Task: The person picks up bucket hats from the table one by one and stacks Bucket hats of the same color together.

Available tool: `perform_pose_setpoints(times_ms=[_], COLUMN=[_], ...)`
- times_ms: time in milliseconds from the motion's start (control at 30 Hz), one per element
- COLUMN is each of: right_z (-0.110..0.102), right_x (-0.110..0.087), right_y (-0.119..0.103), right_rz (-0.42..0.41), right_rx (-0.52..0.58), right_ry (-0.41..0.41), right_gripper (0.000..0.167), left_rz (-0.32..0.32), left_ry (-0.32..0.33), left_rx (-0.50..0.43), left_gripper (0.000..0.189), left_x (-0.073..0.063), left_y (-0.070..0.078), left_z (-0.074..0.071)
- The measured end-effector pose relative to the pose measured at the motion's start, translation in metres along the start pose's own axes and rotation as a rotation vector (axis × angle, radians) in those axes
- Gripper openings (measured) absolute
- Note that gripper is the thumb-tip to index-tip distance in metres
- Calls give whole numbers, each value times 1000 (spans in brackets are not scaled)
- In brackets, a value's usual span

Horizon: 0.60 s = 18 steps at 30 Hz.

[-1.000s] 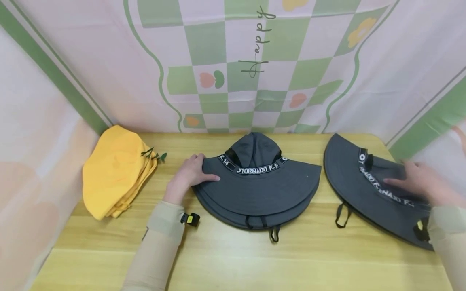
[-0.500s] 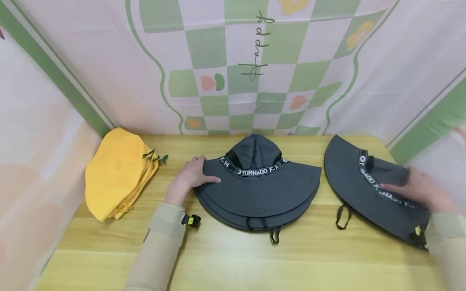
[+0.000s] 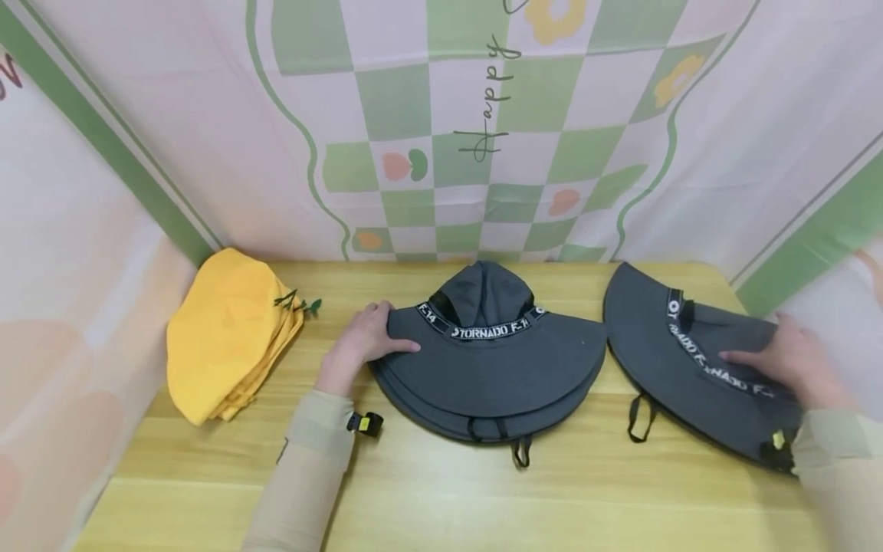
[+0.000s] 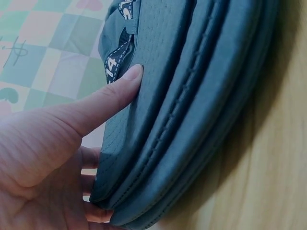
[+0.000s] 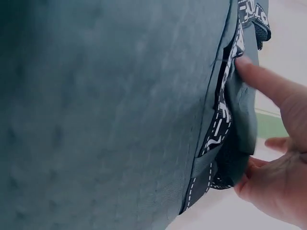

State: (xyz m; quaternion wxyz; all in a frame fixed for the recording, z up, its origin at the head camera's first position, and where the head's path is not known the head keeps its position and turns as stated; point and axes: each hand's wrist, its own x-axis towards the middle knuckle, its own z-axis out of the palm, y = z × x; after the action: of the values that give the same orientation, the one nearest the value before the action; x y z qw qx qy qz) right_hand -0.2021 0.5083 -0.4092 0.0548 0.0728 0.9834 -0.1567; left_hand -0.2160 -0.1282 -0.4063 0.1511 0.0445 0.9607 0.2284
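A stack of dark grey bucket hats (image 3: pixel 497 376), folded flat, lies mid-table with its brims toward me and a "TORNADO" band across the top one. My left hand (image 3: pixel 369 333) grips the stack's left edge, thumb on the top brim; the left wrist view shows several brim layers (image 4: pixel 192 96) and fingers at their outer edge. To the right, my right hand (image 3: pixel 793 360) holds another folded dark grey bucket hat (image 3: pixel 662 345) by its crown. In the right wrist view the thumb touches the crown near the lettered band (image 5: pixel 223 115); some fingertips are hidden behind the fabric.
A stack of yellow cloth hats (image 3: pixel 217 330), with a small green sprig-like piece (image 3: pixel 298 301) at its right side, lies at the table's left edge. Black cord loops (image 3: pixel 522 452) hang from the grey brims onto the wooden table (image 3: pixel 414 506). Patterned curtains (image 3: pixel 469 169) close off the back and sides.
My right hand has slid the right-hand grey hat leftward, so its brim now comes up to the middle stack. My left hand keeps its grip there. The head view has tilted slightly upward.
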Motion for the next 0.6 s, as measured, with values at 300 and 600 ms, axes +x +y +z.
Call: perform_pose_setpoints(times_ms=[300, 600], right_z=[-1, -11], right_x=[-3, -3], right_y=[-11, -19], right_rz=[90, 84], right_rx=[135, 201], right_ry=[18, 136], right_gripper=[106, 74], left_rz=[1, 12], left_ry=[-1, 19], left_rx=[-6, -17], left_gripper=[96, 97], left_x=[-2, 1], left_y=[0, 0], left_z=[1, 1])
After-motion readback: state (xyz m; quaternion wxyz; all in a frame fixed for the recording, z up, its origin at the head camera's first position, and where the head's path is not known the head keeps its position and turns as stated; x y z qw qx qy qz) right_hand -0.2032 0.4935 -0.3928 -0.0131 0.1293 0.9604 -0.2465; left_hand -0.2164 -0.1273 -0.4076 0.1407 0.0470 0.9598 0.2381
